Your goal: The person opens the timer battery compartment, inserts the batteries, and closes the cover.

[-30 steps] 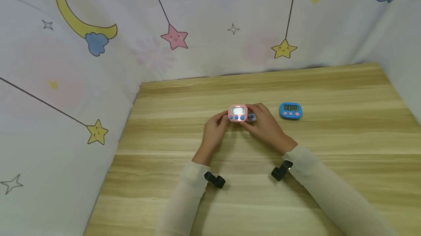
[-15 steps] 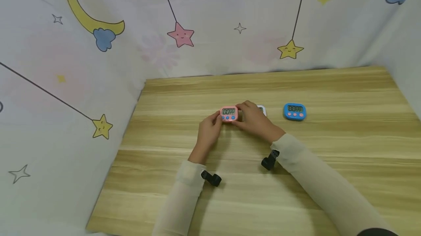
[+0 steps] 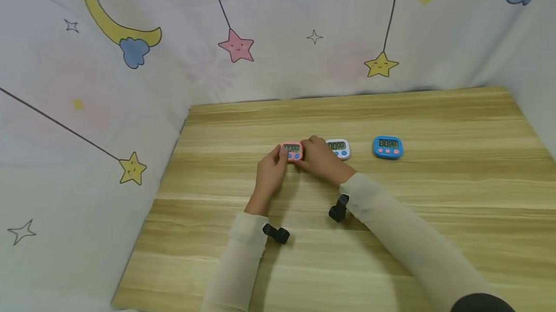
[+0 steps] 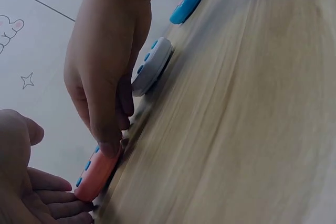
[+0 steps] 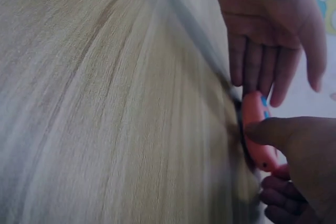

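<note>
A pink timer [image 3: 293,149] with blue buttons lies at the table's upper middle, its display lit with digits. My right hand [image 3: 323,161] pinches its right end between thumb and fingers; in the right wrist view the thumb presses the near side of the pink timer [image 5: 254,111]. At the other end, the left hand [image 4: 39,195] touches the timer with straight fingertips, its thumb raised clear. Just right of my right hand sits a white timer [image 3: 341,148], its left part covered by that hand. A blue timer [image 3: 388,147] with pink buttons lies farther right.
The wood-grain table [image 3: 447,167] meets a white cloth backdrop [image 3: 278,70] printed with stars and a moon along its back and left sides. Black wrist cameras [image 3: 276,234] hang from both cream sleeves [image 3: 243,254].
Both hands and the pink timer have moved left, away from the white timer, which has come into view from behind the right hand. The left fingers have straightened and its thumb now stands off.
</note>
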Motion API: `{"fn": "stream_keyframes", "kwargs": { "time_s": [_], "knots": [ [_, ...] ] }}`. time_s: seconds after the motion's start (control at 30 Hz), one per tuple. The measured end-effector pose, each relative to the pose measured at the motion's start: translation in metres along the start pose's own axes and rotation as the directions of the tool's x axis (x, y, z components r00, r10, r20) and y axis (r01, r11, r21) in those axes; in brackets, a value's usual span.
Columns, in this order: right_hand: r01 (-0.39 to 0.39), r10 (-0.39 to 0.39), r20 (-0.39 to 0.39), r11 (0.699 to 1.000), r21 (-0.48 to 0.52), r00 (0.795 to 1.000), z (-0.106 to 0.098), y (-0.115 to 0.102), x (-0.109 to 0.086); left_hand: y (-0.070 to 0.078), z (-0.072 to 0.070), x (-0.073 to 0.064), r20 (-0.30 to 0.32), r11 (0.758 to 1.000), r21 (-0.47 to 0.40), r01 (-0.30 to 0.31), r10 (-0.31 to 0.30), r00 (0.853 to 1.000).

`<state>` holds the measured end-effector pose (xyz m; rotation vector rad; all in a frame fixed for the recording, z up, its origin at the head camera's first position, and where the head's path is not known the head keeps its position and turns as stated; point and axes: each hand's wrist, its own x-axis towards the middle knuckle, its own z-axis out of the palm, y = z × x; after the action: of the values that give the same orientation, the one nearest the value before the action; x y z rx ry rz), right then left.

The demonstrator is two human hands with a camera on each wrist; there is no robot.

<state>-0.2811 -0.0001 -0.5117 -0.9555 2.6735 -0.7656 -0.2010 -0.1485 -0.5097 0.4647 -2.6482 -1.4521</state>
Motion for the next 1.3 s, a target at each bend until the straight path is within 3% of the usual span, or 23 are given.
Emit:
{"fn": "stream_keyframes", "kwargs": {
  "time_s": [0.23,0.43,0.57,0.7,0.83,1.03,1.13,1.3],
  "knots": [
    [-0.013,0.013,0.017,0.999,-0.035,1.0,0.001,-0.005,0.003,0.001,0.003,-0.003,0.017,0.996,0.084,-0.012,0.011,1.0],
    [-0.014,0.015,0.02,0.998,-0.053,1.0,-0.001,-0.003,0.0,0.005,0.002,-0.002,0.032,0.993,0.112,0.028,-0.031,0.999],
    [0.006,-0.007,-0.048,1.0,-0.031,0.999,-0.008,-0.002,-0.008,0.003,0.002,-0.001,0.004,0.997,0.068,0.043,-0.043,0.999],
    [0.009,0.012,-0.187,0.994,0.112,0.982,-0.015,-0.001,-0.03,-0.002,0.002,-0.004,-0.083,0.998,-0.067,0.002,-0.008,0.997],
    [0.043,0.055,-0.376,0.968,0.247,0.925,-0.016,0.007,-0.054,-0.003,0.007,-0.01,-0.193,0.961,-0.243,-0.128,0.082,0.978],
    [0.084,0.12,-0.593,0.949,0.304,0.796,-0.015,0.032,-0.073,0.007,0.024,-0.016,-0.235,0.867,-0.398,-0.3,0.22,0.947],
    [0.063,0.163,-0.631,0.945,0.32,0.758,-0.017,0.042,-0.079,0.012,0.034,-0.016,-0.239,0.863,-0.377,-0.336,0.26,0.936],
    [0.075,0.159,-0.69,0.952,0.297,0.706,-0.021,0.062,-0.089,0.012,0.049,-0.014,-0.311,0.877,-0.272,-0.396,0.31,0.899]
  ]
}}
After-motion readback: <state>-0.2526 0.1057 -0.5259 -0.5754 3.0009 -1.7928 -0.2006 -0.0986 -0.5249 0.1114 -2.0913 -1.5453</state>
